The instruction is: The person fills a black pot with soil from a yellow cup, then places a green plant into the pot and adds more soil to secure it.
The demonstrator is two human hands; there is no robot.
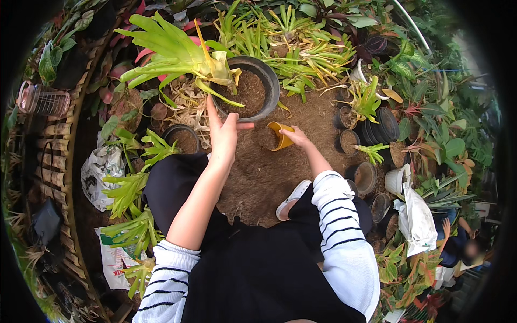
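Note:
My left hand is at the near left side of a large black plastic pot, gripping it with fingers spread along its wall and rim. Brown soil lies inside. A bright green bromeliad, with some yellowing leaves, leans out over the pot's left side; its base is at the rim. In my right hand is a yellow plastic cup or small pot, tipped on its side with its mouth facing left. Soil shows in its mouth, low over the brown ground.
Loose bromeliads are heaped beyond the pot. Small soil-filled pots and stacked black pots stand at right, near a white plastic bag. Potted bromeliads line my left, before a bamboo slat structure. Another person is far right.

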